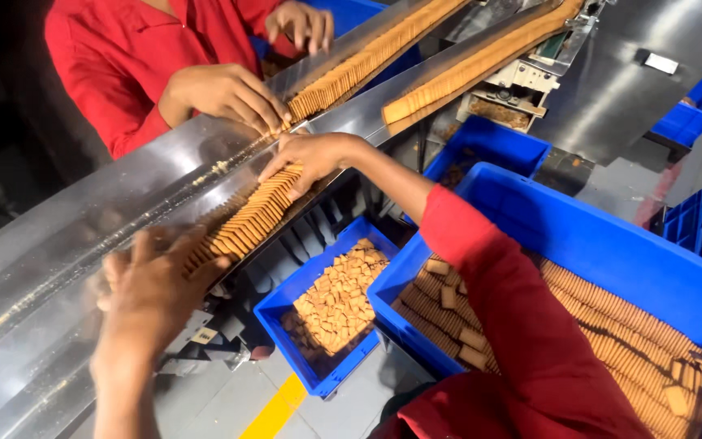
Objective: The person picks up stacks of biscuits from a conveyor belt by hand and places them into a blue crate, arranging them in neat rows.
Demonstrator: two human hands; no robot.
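Note:
A row of thin brown biscuits stands on edge in a slanted steel chute. My left hand presses against the row's near end, blurred by motion. My right hand, reaching out of a red sleeve, presses the row's far end. The stack is squeezed between both hands. Farther up the chute, another person in red rests a hand on a second row of biscuits.
A small blue crate of broken biscuit pieces sits below the chute. A large blue crate with rows of biscuits is at right. More blue crates and a second biscuit lane lie beyond. A yellow floor line runs below.

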